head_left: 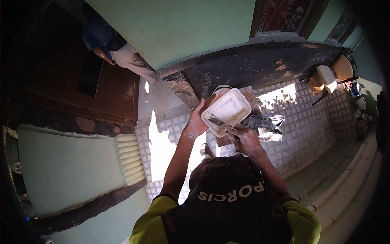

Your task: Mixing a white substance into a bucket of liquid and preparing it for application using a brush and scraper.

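Observation:
My left hand [196,121] grips the left side of a white plastic container [232,106] with pale powder or paste in it. My right hand [245,138] holds a flat metal scraper [218,122], its blade inside the container at the near left. Both hands have whitish smears. Below the container is a brown board [252,97], partly hidden, and something with a green rim [222,87] shows at its far edge. Beside my right hand lies a crumpled dark and white bag or cloth [268,127].
Another person [118,49] in blue stands by the wooden door [113,93] at upper left. A dark-based green wall [183,36] runs across the back. A chair-like item [325,78] and small containers [358,101] stand at the right. A step [337,179] edges the tiled floor [296,146].

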`<state>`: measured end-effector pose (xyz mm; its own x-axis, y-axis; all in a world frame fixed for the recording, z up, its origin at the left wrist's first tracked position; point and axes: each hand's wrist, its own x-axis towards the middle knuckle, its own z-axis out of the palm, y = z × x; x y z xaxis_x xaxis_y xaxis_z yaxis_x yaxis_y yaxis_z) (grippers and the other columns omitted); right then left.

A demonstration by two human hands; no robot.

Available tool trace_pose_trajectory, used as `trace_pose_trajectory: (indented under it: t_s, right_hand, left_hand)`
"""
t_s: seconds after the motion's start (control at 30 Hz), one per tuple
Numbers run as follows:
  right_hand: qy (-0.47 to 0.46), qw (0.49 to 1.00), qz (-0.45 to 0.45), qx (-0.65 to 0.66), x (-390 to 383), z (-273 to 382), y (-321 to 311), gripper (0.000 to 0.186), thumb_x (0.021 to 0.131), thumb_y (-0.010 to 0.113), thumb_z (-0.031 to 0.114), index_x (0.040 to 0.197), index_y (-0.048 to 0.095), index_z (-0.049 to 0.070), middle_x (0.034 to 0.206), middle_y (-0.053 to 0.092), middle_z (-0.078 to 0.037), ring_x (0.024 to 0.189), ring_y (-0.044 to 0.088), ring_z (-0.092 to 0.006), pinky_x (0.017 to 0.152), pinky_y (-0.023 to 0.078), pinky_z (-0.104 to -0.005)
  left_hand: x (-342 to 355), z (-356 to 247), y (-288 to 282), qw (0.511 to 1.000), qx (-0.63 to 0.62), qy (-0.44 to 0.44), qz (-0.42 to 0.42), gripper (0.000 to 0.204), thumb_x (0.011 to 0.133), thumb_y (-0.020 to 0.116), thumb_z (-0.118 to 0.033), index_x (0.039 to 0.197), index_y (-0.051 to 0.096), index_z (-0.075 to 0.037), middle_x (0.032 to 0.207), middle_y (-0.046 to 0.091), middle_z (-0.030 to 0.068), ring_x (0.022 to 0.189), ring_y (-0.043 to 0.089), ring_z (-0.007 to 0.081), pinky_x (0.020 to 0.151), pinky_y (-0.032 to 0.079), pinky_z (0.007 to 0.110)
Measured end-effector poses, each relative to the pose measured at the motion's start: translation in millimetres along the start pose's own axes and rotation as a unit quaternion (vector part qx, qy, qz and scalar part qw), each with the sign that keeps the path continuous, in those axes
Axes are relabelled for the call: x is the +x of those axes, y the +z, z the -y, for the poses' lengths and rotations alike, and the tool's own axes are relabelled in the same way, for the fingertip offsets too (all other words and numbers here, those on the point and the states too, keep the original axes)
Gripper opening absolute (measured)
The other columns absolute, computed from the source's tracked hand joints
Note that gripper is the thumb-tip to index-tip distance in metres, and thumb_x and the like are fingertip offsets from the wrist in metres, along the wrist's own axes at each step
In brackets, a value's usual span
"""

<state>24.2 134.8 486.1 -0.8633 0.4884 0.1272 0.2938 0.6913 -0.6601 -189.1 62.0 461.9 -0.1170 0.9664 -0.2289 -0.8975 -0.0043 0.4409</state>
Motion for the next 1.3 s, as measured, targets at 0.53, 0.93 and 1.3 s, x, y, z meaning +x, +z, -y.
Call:
trace_pose_trajectory:
  t_s: [0.53, 0.93, 1.3]
  right_hand:
    - [-0.058, 0.996, 0.065, -0.037, 6, 9, 3, 0.033, 0.085, 0.065, 0.019, 0.118, 0.066, 0.018, 0.100, 0.067, -0.014, 0.080, 0.067, -0.0323, 0.071, 0.056, -0.0407]
    - [0.105, 0.954, 0.057, 0.276, -16, 3, 25, 0.029, 0.087, 0.067, 0.010, 0.116, 0.067, 0.008, 0.109, 0.068, -0.016, 0.096, 0.068, -0.0253, 0.083, 0.054, -0.0345]
    - [0.136, 0.925, 0.172, 0.310, -3, -14, 7, 0.037, 0.090, 0.065, 0.011, 0.126, 0.061, 0.012, 0.111, 0.068, -0.010, 0.099, 0.061, -0.0127, 0.089, 0.051, -0.0297]
  left_hand:
    - [19, -13, -50, 0.970, 0.193, -0.141, 0.033, 0.086, 0.086, 0.038, -0.071, 0.145, 0.034, -0.008, 0.141, 0.046, 0.0121, 0.127, 0.047, 0.0269, 0.106, 0.039, 0.039]
    - [18, 2, -40, 0.994, 0.098, -0.052, -0.008, 0.088, 0.084, 0.037, -0.074, 0.143, 0.038, -0.010, 0.139, 0.048, 0.0125, 0.123, 0.052, 0.0282, 0.100, 0.046, 0.045]
    - [22, 8, -41, 0.998, 0.037, -0.047, 0.021, 0.085, 0.085, 0.038, -0.073, 0.143, 0.038, -0.011, 0.138, 0.049, 0.0127, 0.121, 0.053, 0.0305, 0.099, 0.046, 0.049]
